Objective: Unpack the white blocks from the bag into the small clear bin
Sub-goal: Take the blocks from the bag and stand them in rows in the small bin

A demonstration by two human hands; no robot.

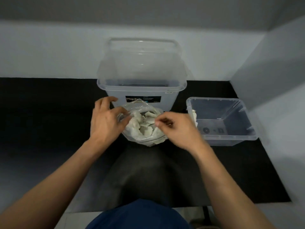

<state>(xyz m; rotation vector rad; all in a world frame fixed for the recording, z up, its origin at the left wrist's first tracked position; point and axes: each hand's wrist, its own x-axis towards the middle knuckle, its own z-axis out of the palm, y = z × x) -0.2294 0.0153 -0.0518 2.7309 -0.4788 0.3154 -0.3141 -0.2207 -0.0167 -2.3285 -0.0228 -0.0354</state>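
A clear plastic bag (145,139) full of white blocks (145,128) sits on the black mat in front of me. My left hand (105,119) pinches the bag's left rim between thumb and fingers. My right hand (175,128) has curled fingers pinching the bag's right rim beside a white block. The small clear bin (231,138) stands to the right, with a white block (194,115) against its left wall.
A large clear bin (142,90) with its lid leaning upright behind it stands just beyond the bag. A black mat (41,121) covers the floor. White walls close in behind and at the right. My dark-trousered knee lies below the bag.
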